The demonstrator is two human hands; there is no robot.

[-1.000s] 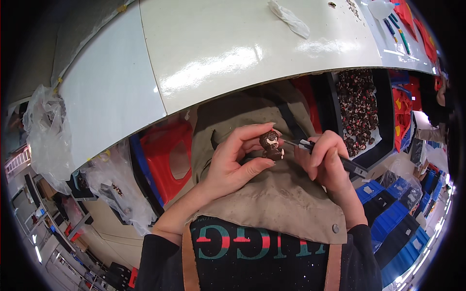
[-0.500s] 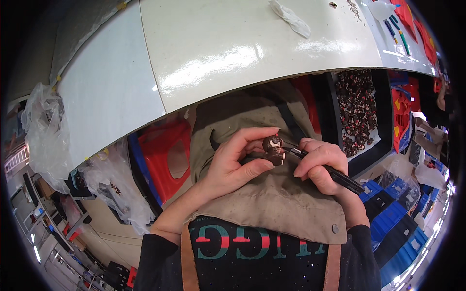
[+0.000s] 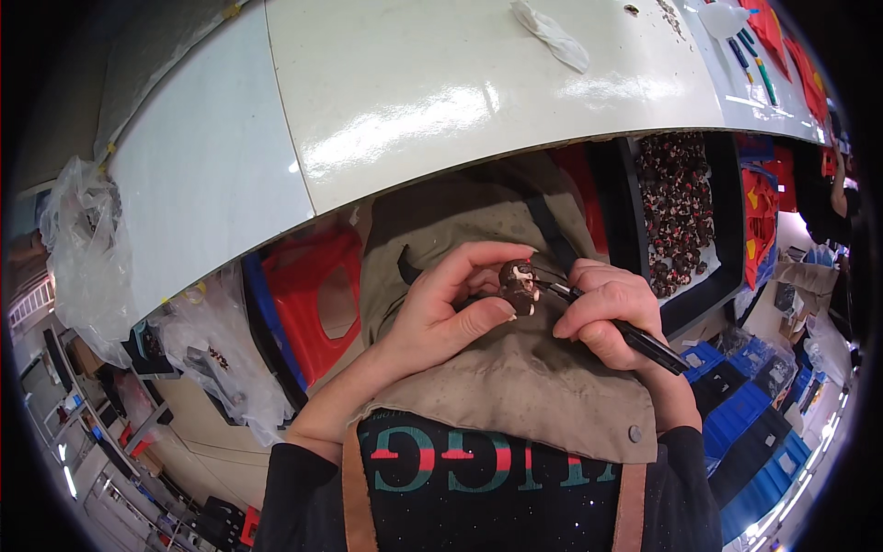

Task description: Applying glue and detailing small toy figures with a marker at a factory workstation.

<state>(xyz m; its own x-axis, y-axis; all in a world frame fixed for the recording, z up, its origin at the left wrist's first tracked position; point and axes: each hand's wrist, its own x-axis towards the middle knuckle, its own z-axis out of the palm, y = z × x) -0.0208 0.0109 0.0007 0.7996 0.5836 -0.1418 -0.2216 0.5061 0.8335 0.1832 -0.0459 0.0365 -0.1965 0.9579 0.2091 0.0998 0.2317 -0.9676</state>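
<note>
In front of my apron, my left hand (image 3: pixel 451 304) pinches a small dark brown figurine (image 3: pixel 522 293) with pale and reddish spots between thumb and fingers. My right hand (image 3: pixel 609 308) is closed round a slim black-handled tool (image 3: pixel 651 347) with a thin pointed tip, whose exact kind I cannot make out. That tip meets the figurine's right side, or lies just beside it. The beige apron (image 3: pixel 524 386) spreads under both hands.
A pale worktop (image 3: pixel 395 83) curves across the far side, with a crumpled white glove or cloth (image 3: pixel 552 37) on it. To the right, a black tray (image 3: pixel 692 304) holds many small dark pieces. Blue crates (image 3: pixel 750 442) stand lower right; a red stool (image 3: pixel 299 313) is left.
The figurine has turned a little in my left fingers, its lower part swinging left. My right hand and the tool have shifted very slightly.
</note>
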